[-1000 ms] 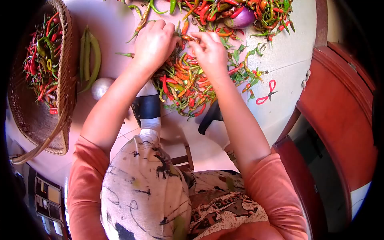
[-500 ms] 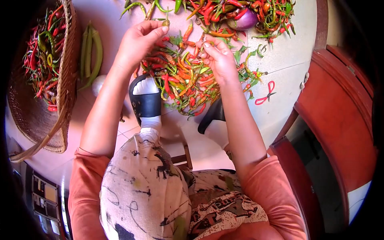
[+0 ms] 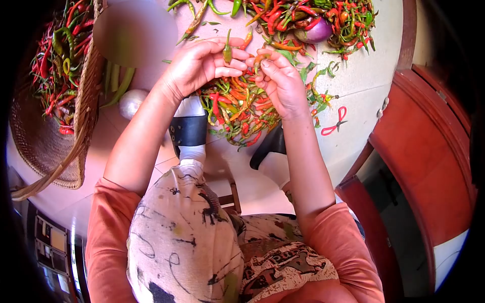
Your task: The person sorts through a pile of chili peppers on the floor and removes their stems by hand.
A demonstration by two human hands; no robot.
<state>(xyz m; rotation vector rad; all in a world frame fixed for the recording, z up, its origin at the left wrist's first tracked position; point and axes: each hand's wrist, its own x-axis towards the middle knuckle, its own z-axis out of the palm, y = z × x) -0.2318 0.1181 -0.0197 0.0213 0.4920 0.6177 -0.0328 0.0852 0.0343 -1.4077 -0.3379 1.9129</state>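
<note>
My left hand [image 3: 202, 65] is palm up with its fingers loosely spread, and a small green chili pepper [image 3: 228, 54] lies against them, stem upward. Close beside it, my right hand [image 3: 282, 83] pinches a curled brownish-orange chili pepper [image 3: 258, 63] between thumb and fingers. Both hands are above a pile of red, orange and green chili peppers [image 3: 242, 108] on the floor, between my feet. Part of that pile is hidden under the hands.
A wicker basket [image 3: 83, 106] of chilies stands left, near long green vegetables [image 3: 121, 87] and a pale round object [image 3: 132, 103]. Farther away, an eggplant [image 3: 314, 30] rests in another chili heap [image 3: 348, 25]. Red-handled scissors [image 3: 334, 122] lie right, near red wooden furniture [image 3: 429, 146].
My left hand has moved right and turned palm up, bringing the green chili beside my right hand. The right hand has shifted slightly right. A blurred oval now covers part of the upper left.
</note>
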